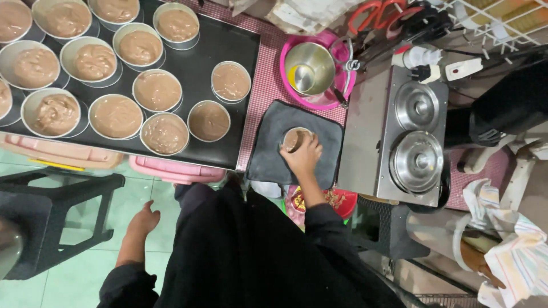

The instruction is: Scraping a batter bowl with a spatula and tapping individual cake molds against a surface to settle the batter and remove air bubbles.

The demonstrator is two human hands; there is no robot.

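My right hand (303, 156) grips a small round tin of brown batter (293, 137) that rests on a dark cloth (268, 154) at the table's edge. My left hand (142, 219) hangs loose and holds nothing, down by my side over the tiled floor. A black baking tray (228, 40) to the left carries several round tins filled with the same brown batter, such as one tin (230, 81) near its right edge.
A steel bowl (310, 68) sits in a pink basin (330, 41). A steel double-lidded cooker (415, 137) stands right of the cloth. A black stool (51, 217) is at the lower left. Pink trays (171, 169) lie under the baking tray. A striped cloth (514, 245) hangs at right.
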